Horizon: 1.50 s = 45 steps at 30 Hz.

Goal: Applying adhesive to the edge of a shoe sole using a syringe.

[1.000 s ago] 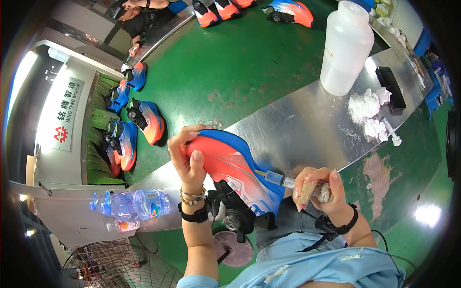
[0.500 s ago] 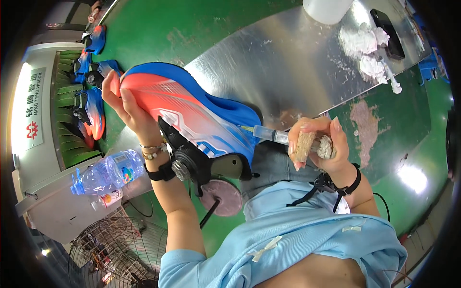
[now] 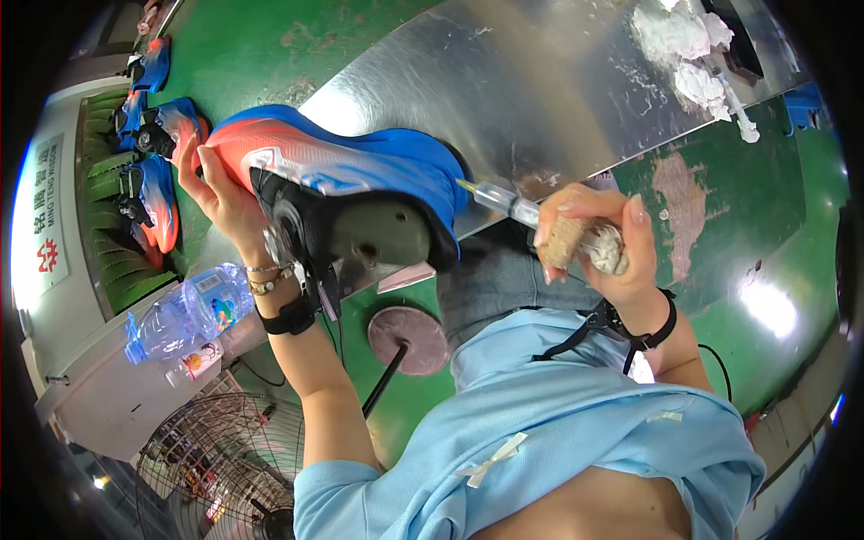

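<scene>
My left hand is closed on the toe end of a blue and orange sports shoe, its fingertips along the toe. The shoe lies tilted on its side, its black collar facing me. A grey-green filling with holes, like a shoe last, fills the opening. Closed too, my right hand grips a clear syringe with a yellowish needle tip pointing at the shoe's heel edge; I cannot tell whether they touch. That hand also holds a tan rough block and a crumpled whitish wad.
A metal sheet covers part of the green tabletop. White crumpled wads, another syringe and a dark phone-like object lie far right. More shoes stand left, near plastic bottles and a wire-cage fan.
My left hand has moved left and rolled the shoe, turning its opening further toward me. The syringe tip has shifted up, from the shoe's side to near its heel edge.
</scene>
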Each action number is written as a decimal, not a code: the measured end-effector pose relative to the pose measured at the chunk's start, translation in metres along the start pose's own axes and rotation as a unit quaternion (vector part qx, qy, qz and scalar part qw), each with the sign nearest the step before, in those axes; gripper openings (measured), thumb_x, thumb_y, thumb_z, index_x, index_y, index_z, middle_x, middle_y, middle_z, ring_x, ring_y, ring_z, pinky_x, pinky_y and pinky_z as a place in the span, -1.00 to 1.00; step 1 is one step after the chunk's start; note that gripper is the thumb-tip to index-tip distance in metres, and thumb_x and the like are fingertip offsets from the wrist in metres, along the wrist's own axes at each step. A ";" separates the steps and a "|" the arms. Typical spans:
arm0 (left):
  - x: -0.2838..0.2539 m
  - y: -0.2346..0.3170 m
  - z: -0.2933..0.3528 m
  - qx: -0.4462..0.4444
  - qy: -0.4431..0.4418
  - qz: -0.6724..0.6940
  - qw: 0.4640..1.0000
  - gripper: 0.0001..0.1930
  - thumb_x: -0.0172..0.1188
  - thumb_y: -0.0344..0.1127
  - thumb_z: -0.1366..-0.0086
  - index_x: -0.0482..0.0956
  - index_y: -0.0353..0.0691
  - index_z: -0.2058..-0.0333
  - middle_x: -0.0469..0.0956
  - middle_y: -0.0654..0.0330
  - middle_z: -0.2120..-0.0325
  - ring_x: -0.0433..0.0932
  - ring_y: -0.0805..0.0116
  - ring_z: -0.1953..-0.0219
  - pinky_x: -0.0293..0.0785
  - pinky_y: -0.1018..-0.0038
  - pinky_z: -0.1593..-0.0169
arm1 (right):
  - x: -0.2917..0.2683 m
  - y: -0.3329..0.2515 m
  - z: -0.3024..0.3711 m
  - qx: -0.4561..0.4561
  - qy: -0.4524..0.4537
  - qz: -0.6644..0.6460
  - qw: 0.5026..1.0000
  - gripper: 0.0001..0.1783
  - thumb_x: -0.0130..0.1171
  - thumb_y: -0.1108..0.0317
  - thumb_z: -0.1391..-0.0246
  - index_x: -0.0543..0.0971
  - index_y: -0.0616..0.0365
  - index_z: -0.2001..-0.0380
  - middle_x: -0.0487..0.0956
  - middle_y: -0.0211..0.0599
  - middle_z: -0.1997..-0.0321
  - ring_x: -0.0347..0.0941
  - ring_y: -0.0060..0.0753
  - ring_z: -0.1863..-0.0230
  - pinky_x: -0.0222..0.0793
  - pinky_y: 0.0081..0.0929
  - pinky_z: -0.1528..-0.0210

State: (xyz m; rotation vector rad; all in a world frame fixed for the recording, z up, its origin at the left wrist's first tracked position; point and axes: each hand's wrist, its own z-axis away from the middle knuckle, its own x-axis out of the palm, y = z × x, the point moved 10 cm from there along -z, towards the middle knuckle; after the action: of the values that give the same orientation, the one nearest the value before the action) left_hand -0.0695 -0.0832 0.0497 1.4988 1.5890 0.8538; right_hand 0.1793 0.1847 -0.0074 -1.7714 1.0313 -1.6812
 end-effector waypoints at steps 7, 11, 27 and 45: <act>-0.040 -0.014 0.053 -0.198 0.076 -0.040 0.976 -0.73 0.04 -0.23 -0.27 0.31 -0.18 0.10 0.44 0.24 0.29 0.42 0.55 0.29 0.35 0.64 0.23 | 0.005 0.009 -0.011 0.003 0.070 0.033 0.997 -0.33 -0.55 0.02 -0.26 0.48 0.33 0.17 0.51 -0.22 0.43 0.41 -0.53 0.53 0.31 -0.65 0.54; -0.077 -0.004 0.114 -0.323 0.076 -0.063 0.941 -0.65 0.02 -0.19 -0.26 0.29 -0.16 0.03 0.44 0.24 0.23 0.48 0.48 0.25 0.47 0.60 0.32 | 0.009 0.008 -0.015 -0.001 0.095 0.026 0.995 -0.35 -0.55 0.05 -0.27 0.47 0.34 0.16 0.51 -0.23 0.45 0.40 -0.55 0.55 0.30 -0.67 0.55; 0.032 0.011 0.289 -0.543 -0.123 0.286 0.780 -0.49 0.28 -0.29 0.01 0.34 -0.44 0.13 0.51 0.05 0.25 0.53 0.34 0.24 0.46 0.43 0.13 | 0.019 0.006 -0.003 0.047 0.123 0.041 0.990 -0.36 -0.54 0.07 -0.26 0.50 0.33 0.21 0.52 -0.28 0.52 0.39 -0.59 0.63 0.20 -0.73 0.67; 0.111 0.009 0.312 -0.561 -0.161 0.530 0.615 -0.30 0.34 -0.24 0.06 0.22 -0.31 -0.05 0.37 0.10 0.03 0.39 0.25 0.00 0.37 0.33 -0.04 | 0.049 -0.049 0.025 0.087 0.066 0.164 0.980 -0.42 -0.30 -0.07 -0.17 0.23 0.27 0.03 0.43 0.08 0.40 0.37 -0.33 0.69 0.26 -0.57 0.71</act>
State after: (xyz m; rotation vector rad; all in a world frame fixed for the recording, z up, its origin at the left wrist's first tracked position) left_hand 0.2090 0.0166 -0.1002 1.2854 -0.4351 1.6205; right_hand 0.2112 0.1715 0.0577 -1.3137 1.1255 -1.6383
